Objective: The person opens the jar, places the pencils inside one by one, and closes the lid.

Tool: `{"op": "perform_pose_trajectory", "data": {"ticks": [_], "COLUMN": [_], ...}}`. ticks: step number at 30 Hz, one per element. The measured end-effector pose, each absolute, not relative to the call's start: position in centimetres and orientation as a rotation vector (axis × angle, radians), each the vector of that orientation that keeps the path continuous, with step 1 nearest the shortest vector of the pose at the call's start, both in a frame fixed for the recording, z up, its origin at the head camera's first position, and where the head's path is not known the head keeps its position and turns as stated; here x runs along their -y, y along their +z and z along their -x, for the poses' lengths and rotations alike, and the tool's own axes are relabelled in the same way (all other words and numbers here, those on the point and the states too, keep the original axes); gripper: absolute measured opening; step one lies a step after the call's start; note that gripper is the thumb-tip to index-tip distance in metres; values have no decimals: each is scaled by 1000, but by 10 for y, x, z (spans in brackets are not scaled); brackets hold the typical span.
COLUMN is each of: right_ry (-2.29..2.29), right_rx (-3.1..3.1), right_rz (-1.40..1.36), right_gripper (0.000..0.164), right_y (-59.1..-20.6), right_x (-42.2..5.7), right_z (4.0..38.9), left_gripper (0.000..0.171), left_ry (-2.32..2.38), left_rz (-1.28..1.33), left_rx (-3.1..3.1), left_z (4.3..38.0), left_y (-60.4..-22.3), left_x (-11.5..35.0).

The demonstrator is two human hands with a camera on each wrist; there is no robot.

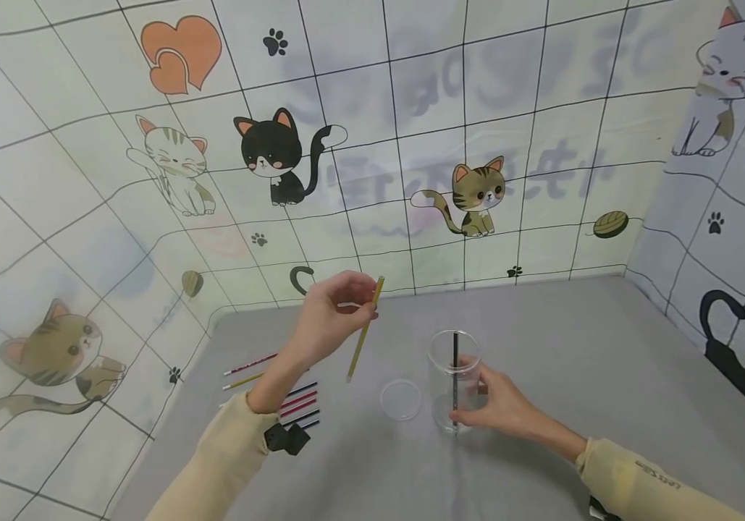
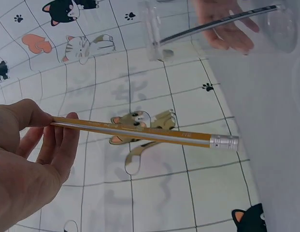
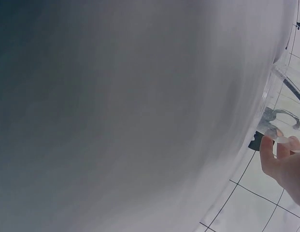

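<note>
My left hand (image 1: 331, 316) pinches a yellow pencil (image 1: 358, 352) between thumb and fingers, raised above the table and slanting downward. In the left wrist view the yellow pencil (image 2: 154, 134) shows a silver end pointing away from the fingers. To the right, my right hand (image 1: 499, 400) holds a clear plastic jar (image 1: 440, 376) around its side, the jar upright on the table. One dark pencil (image 1: 455, 362) stands inside the jar. The right wrist view catches only part of the right hand (image 3: 285, 164) at its edge, beside the transparent wall.
A clear round lid (image 1: 401, 399) lies on the grey table (image 1: 541, 325) just left of the jar. Several pencils (image 1: 299, 407) in red, dark and yellow lie in a row at the left, partly hidden by the left forearm. A cat-print cloth (image 1: 372, 239) hangs behind.
</note>
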State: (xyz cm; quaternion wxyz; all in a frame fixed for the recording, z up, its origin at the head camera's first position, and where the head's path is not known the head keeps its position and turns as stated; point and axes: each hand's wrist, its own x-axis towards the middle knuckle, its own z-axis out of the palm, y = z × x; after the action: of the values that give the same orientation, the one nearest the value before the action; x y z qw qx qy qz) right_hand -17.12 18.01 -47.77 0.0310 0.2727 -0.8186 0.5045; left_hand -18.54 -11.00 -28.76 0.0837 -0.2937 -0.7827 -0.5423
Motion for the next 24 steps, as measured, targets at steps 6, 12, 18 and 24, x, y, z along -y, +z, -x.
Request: {"op": "perform_pose_trajectory", "data": {"ticks": [6, 12, 18, 24], "right_ry": [1556, 1558, 1546, 1521], "right_rx": [2493, 2468, 2478, 2484], "right_rz": [-860, -870, -885, -871], "right_gripper": [80, 79, 77, 77], "right_y": [-480, -480, -481, -481], "right_x": [-180, -180, -180, -180], "right_z": [172, 173, 174, 174], "left_gripper": [25, 26, 25, 25], "left_ry": [-1671, -1724, -1719, -1739], "left_rz": [955, 1039, 1064, 1101], "left_rx": [2253, 2161, 2140, 2081], "left_z": [187, 189, 189, 188], "left_y": [-276, -269, -262, -253], "left_x": [90, 73, 60, 46]}}
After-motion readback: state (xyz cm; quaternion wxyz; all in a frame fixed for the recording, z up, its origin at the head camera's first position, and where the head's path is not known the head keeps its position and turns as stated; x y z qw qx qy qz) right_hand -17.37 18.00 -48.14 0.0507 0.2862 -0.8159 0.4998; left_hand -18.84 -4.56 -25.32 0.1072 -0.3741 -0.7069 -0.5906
